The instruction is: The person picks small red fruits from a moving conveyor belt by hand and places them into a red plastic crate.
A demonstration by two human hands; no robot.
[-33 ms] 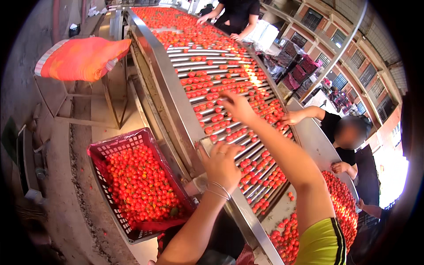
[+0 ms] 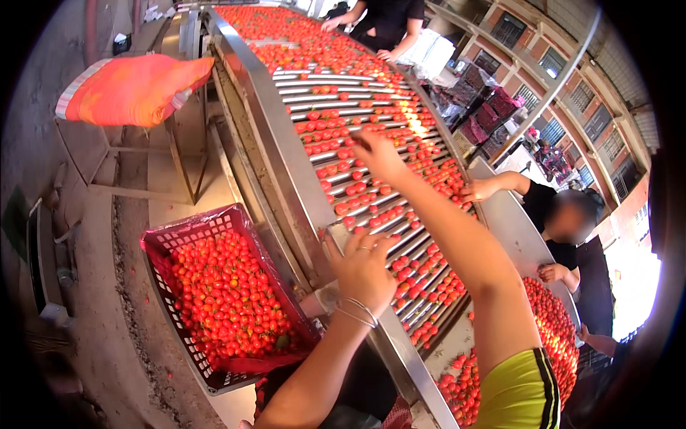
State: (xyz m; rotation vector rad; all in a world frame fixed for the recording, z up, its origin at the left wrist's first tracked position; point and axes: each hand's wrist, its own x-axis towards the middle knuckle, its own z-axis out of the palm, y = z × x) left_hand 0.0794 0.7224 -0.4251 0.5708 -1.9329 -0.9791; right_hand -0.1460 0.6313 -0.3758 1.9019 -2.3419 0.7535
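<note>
Rows of small red tomatoes [image 2: 355, 189] lie between the metal rollers of a long sorting conveyor [image 2: 268, 118]. Over the middle of these rows reaches my right hand [image 2: 382, 159]. Its fingers are bent and apart, close above the tomatoes, and I see nothing between them. My left hand [image 2: 366, 270], with bracelets at the wrist, is at the conveyor's near side rail. The fingers there are spread with nothing in them, their tips over the roller edge. Whether the palm rests on the rail I cannot tell.
A dark red, lined crate [image 2: 153, 247] full of tomatoes stands left of the conveyor. Beyond it, an orange cushion [image 2: 139, 89] lies on a metal-framed stool. Co-workers' hands [image 2: 480, 190] work along the far side. More tomatoes [image 2: 547, 325] are heaped at the lower right.
My right hand has moved slightly farther along the rollers, its fingers still apart. My left hand remains by the rail with little change. The co-worker's hand opposite stays at the conveyor's edge.
</note>
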